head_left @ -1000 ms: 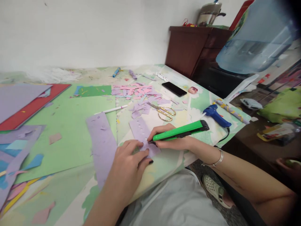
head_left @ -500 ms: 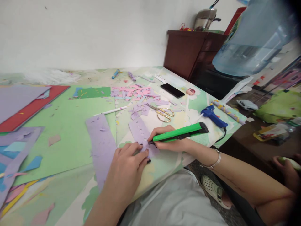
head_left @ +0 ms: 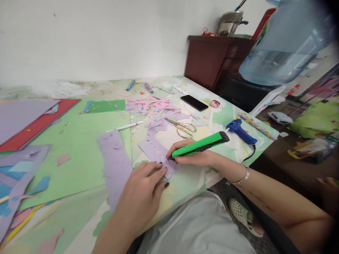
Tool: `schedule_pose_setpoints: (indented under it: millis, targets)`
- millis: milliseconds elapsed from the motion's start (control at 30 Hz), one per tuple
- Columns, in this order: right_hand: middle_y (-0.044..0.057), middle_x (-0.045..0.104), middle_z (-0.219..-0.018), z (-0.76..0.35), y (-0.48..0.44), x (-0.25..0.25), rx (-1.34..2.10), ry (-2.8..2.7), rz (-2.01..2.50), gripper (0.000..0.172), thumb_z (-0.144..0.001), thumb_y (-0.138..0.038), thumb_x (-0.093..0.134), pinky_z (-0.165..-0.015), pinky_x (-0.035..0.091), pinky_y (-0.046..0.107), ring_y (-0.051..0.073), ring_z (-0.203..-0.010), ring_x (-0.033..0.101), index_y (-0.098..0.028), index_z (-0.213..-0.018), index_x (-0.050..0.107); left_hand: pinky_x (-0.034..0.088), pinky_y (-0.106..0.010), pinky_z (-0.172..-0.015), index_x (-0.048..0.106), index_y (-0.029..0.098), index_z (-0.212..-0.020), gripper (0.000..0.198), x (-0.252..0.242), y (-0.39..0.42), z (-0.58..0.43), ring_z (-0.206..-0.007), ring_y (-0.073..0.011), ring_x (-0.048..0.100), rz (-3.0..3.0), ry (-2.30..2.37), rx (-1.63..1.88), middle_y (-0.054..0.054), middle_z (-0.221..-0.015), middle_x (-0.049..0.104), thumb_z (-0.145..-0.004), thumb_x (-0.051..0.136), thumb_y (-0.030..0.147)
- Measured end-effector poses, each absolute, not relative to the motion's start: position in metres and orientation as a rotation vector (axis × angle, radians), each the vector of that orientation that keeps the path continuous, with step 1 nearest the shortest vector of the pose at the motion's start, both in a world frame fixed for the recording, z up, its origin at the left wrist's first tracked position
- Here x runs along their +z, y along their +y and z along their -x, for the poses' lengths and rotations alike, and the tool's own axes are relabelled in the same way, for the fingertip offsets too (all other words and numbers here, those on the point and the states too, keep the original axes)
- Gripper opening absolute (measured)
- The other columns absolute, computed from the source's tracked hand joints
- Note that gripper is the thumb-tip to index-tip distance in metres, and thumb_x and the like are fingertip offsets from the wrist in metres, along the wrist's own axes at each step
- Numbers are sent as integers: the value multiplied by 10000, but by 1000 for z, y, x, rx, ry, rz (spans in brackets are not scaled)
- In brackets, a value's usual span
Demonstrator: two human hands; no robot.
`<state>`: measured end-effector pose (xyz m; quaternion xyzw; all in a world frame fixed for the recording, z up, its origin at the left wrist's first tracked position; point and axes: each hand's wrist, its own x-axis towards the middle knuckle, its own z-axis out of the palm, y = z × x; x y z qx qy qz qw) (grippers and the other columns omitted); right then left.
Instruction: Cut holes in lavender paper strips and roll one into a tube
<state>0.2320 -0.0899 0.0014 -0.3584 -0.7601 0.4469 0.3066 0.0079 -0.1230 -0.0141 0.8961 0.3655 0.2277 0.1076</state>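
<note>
My right hand (head_left: 189,153) grips a green and black utility knife (head_left: 201,143), its tip end down at a small purple paper piece (head_left: 159,151). A row of small holes runs along that piece. My left hand (head_left: 144,187) lies with its fingers extended on the near left edge of the same piece, thumb apart. Left of it is a longer purple paper strip (head_left: 113,158), partly hidden under my left hand. Gold-handled scissors (head_left: 184,127) rest just beyond the small piece. The knife's blade is too small to make out.
Pink and purple paper scraps (head_left: 150,105) lie behind the scissors, near a black phone (head_left: 194,102). A blue glue gun (head_left: 241,131) sits at the right edge. A large green sheet (head_left: 82,155) and a red board (head_left: 53,118) cover the left side.
The small purple piece has turned, its far end swinging left. The knife's rear end has shifted slightly left and down. My left thumb has moved off the piece's near edge.
</note>
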Motion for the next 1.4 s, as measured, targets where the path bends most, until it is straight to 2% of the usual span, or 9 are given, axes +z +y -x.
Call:
schedule_pose_setpoints:
  millis: [100,300,533,933,1233,1400]
  targets:
    - [42,672,-857,-233,-90,-2,1212,-1939,993,193,-756,-200,601,-648,478,200,129,-762,605,-127,-924,662,466,-440,-839,625,202,-1069,260,-14,-125,-13,-982,-242,527,-2676,1094,646,-82,-1043,609,-838,506,187]
    - [-9,604,-615,-236,-86,-3,1378,-1795,1043,152,-717,-190,628,-484,423,175,78,-526,520,-111,-845,641,457,-440,-796,577,191,-1156,318,-10,-127,-19,-932,-248,492,-2753,1125,532,-92,-1006,577,-856,474,216]
    - [-3,605,-641,-237,-79,-4,1485,-1818,1009,151,-725,-199,631,-501,445,185,80,-534,532,-111,-847,640,448,-436,-778,581,189,-1141,312,-8,-128,-20,-912,-249,469,-2772,1130,483,-90,-994,568,-854,462,224]
    - [-10,593,-604,-238,-78,-1,1446,-1907,983,166,-732,-157,615,-483,427,178,79,-523,522,-94,-881,656,437,-419,-783,581,193,-1142,311,-7,-128,-21,-912,-245,469,-2778,1144,468,-87,-994,574,-857,458,217]
    - [-16,601,-594,-237,-81,-4,1405,-1897,1005,137,-708,-117,598,-463,435,175,79,-499,530,-102,-839,636,437,-406,-768,580,194,-1152,348,-11,-127,-20,-893,-228,492,-2808,1159,430,-83,-986,584,-841,448,108]
    - [-25,601,-571,-235,-83,-5,1374,-1872,1039,120,-683,-106,598,-437,427,159,75,-480,528,-115,-798,631,442,-387,-746,594,198,-1125,321,-14,-125,-19,-878,-222,504,-2827,1167,478,-80,-973,594,-842,471,109]
